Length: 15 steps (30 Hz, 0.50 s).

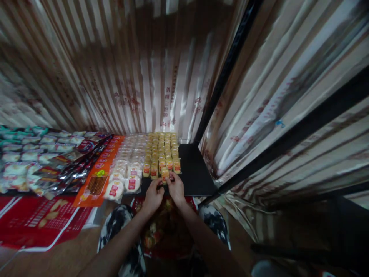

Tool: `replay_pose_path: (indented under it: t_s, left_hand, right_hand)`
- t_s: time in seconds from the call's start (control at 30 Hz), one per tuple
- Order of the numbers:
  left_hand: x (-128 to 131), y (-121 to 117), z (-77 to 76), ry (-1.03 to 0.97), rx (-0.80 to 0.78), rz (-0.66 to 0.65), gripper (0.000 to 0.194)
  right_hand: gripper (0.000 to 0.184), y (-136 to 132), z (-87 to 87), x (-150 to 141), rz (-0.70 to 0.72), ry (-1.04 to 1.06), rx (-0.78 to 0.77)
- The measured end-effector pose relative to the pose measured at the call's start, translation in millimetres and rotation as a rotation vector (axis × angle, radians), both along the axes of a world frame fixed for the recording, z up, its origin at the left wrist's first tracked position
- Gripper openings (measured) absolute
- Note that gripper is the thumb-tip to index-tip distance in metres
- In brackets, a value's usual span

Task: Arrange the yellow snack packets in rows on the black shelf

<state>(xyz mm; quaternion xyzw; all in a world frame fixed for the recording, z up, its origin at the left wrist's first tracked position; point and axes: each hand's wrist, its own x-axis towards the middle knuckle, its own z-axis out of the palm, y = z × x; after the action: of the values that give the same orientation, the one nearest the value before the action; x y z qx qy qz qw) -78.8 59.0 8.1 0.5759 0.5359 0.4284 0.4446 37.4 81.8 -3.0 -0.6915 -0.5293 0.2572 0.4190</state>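
Observation:
A small yellow wrapped snack cake (165, 175) with a red and orange label stands at the front of rows of similar wrapped cakes (161, 148) on the black shelf (196, 169). My right hand (175, 187) pinches it from the right side. From the left, my left hand (154, 194) closes its curled fingers at the cake's lower edge. Left of the rows lie clear packets of round white cakes (133, 179) with red labels. Below my hands, a red bag or box (164, 227) with more packets inside sits between my knees, dim and blurred.
Further left on the shelf are an orange snack bag (99, 173), dark shiny packets (72, 165) and many white-and-clear packets (20, 154). A red printed sheet (43, 219) hangs below the shelf. Black metal posts (227, 73) and striped sheeting (129, 77) stand behind and to the right.

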Motion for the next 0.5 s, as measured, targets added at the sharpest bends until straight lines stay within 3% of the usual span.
replay_pose_path:
  t_s: [0.17, 0.5]
  left_hand:
    - [0, 7, -3.9, 0.163, 0.026, -0.045, 0.04]
    - [-5, 11, -12.0, 0.167, 0.021, -0.037, 0.045]
  right_hand:
    - [0.026, 8, -2.4, -9, -0.044, -0.009, -0.03]
    - [0.029, 15, -9.2, -13, -0.041, -0.004, -0.031]
